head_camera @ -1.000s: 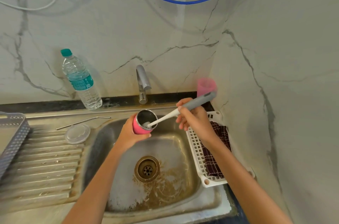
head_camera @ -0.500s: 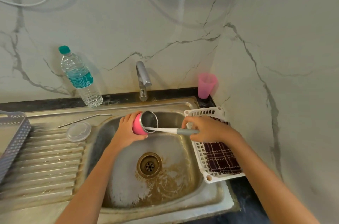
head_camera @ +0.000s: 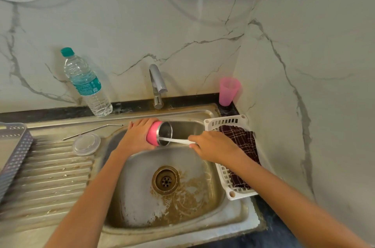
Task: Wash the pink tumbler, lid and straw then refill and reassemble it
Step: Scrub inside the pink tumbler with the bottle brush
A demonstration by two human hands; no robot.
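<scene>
Tumbler (head_camera: 154, 133) gripped sideways at centre frame by our left hand (head_camera: 138, 138); our right hand (head_camera: 215, 146) grips a brush (head_camera: 176, 140) poking inside.

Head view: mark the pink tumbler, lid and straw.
pink tumbler (head_camera: 153, 133): head view, on its pink outer wall beside the steel rim.
lid (head_camera: 86, 144): head view, centre of the clear disc.
straw (head_camera: 87, 131): head view, middle of the metal shaft.
</scene>
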